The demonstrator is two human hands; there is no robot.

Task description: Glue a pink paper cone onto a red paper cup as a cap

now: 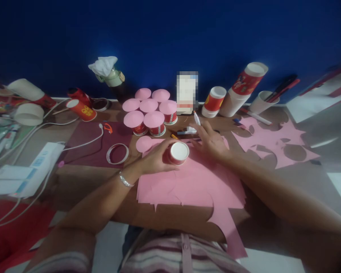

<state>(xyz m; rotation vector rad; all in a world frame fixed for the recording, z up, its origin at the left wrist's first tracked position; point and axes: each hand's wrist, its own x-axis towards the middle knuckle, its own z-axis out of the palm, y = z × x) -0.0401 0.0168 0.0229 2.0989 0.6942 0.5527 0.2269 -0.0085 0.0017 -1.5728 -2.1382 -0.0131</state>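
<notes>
My left hand [160,156] is curled around the side of a red-and-white paper cup [179,151], which stands bottom-up on a stack of pink paper [193,185]. Just right of the cup is my right hand [210,142], closed with a white pen [197,119] upright between the fingers, its orange end pointing up. The far side of that grip is partly hidden. A small pink paper disc [144,144] lies by the stack's upper left corner. Behind it stand several red cups topped with pink paper cones [154,119].
A phone [186,93] leans at the back wall. Red-and-white cups [212,101] and a pen holder [263,101] stand to its right, with cut pink scraps [269,142] in front. At left lie a paper ring [117,153], orange cup [81,110], cables and a power strip [39,168].
</notes>
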